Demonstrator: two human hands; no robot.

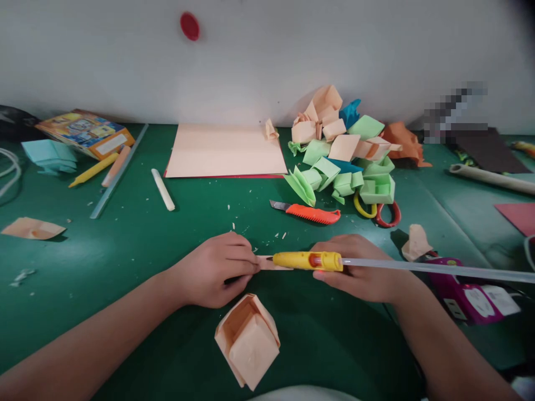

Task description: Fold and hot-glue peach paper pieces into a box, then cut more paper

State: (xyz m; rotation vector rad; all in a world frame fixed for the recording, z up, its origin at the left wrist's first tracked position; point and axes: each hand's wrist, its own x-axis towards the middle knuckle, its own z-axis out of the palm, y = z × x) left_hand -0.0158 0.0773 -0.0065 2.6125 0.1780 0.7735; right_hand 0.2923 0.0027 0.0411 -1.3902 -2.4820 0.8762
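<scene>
My right hand [355, 267] is wrapped round a yellow hot glue gun [298, 260], with a long translucent glue stick [434, 269] running out of its back to the right. The gun's nozzle points left, over a small peach paper strip [273, 263] on the green tabletop. Fingers of my left hand [219, 267] are closed on the strip's left end. Just below, nearer to me, sits a folded peach paper box [254, 356] with an open top; neither hand touches it. An orange box cutter [313, 213], blade out, lies beyond my hands.
Folded green paper pieces [328, 172] and peach ones are heaped at the back right, beside scissors [388, 214]. Peach sheets [225, 150] lie against the wall. A white stick [163, 189], yellow marker [94, 170] and patterned box [86, 131] are left. A purple power strip [463, 292] lies right.
</scene>
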